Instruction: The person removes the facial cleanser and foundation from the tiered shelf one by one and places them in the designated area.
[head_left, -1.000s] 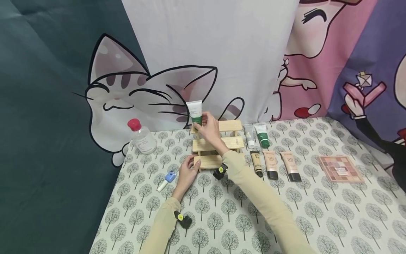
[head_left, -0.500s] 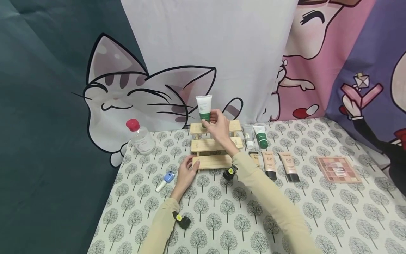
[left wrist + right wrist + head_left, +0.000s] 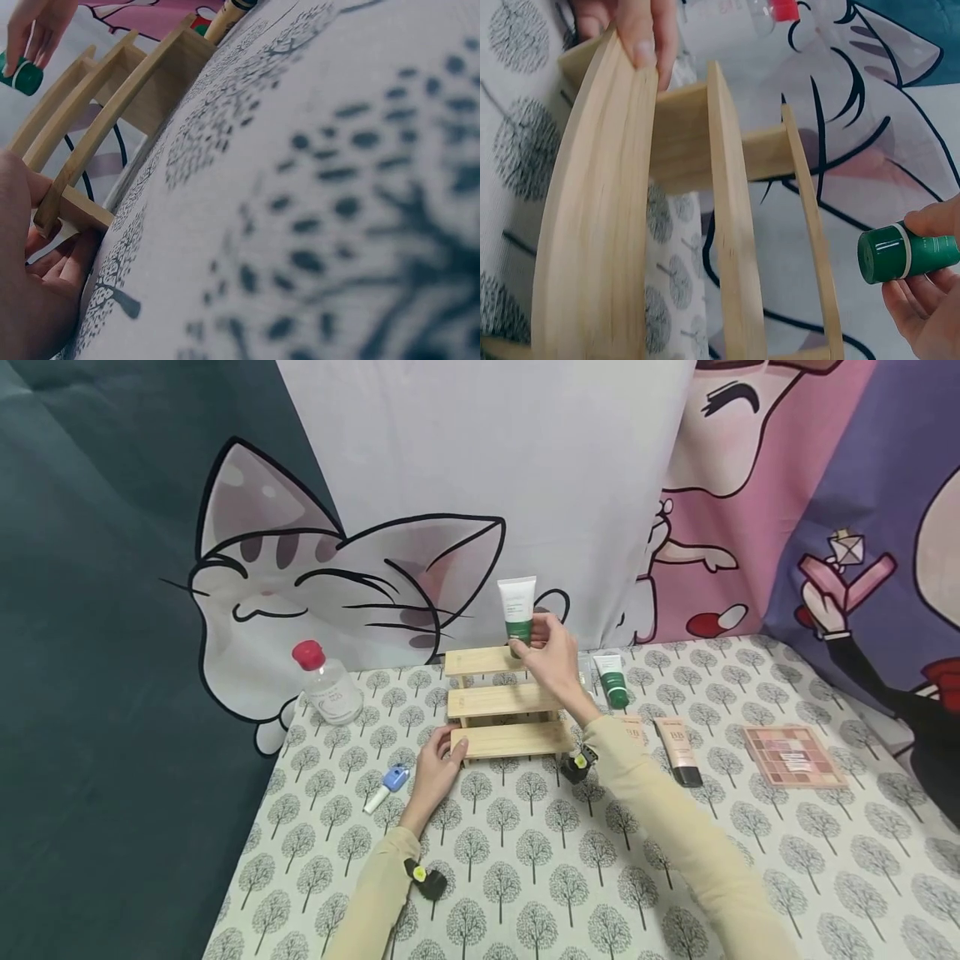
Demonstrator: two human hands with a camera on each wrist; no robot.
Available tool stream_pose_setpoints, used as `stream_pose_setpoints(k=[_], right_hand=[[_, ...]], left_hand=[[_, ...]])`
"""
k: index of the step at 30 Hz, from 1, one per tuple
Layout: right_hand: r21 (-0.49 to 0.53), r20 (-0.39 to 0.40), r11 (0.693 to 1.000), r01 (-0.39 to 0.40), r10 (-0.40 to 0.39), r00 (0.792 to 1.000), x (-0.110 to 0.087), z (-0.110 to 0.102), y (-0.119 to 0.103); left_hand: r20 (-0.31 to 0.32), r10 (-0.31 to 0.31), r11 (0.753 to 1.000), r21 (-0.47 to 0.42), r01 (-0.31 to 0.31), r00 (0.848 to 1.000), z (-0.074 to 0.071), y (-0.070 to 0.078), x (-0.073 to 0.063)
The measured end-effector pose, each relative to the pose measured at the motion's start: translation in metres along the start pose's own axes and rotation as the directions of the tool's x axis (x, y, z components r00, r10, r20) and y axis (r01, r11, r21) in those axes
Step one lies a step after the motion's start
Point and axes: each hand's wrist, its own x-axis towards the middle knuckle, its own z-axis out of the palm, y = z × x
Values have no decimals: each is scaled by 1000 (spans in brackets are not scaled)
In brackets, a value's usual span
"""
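Note:
A white and green squeeze tube [image 3: 517,610] stands cap down in my right hand [image 3: 553,653], pinched between thumb and fingers near its green cap. It is held over the right part of the top step of a three-step wooden rack [image 3: 510,741]. In the right wrist view a gap shows between the green cap [image 3: 881,253] and the top slat [image 3: 814,232]. My left hand [image 3: 437,767] grips the left end of the rack's lowest step, thumb on top and fingers below, as the left wrist view shows at the slat [image 3: 112,124].
Left of the rack stand a clear bottle with a red cap [image 3: 327,683] and a blue and white small bottle [image 3: 387,787]. To the right lie another green and white tube [image 3: 612,681], a BB cream tube [image 3: 678,752] and an eyeshadow palette [image 3: 797,757]. A printed curtain [image 3: 420,443] hangs behind.
My right hand has carried the tube rightward and slightly up, from the left end of the top step to its right part. My left hand keeps its grip on the rack.

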Motion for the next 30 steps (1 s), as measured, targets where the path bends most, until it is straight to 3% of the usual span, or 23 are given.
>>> stream_pose_setpoints(k=[11,23,30], right_hand=[[-37,-23,996,-86,85,996,0,-34,13],[-114,-124,991,-74,59,990,6,-76,23],[-183,-203,978,-105,67,977,11,-105,30]], left_hand=[[6,-11,1000,1,11,1000,0,0,1],[2,-2,1000,-2,2,1000,0,-1,-1],[5,-6,1000,1,6,1000,0,-3,1]])
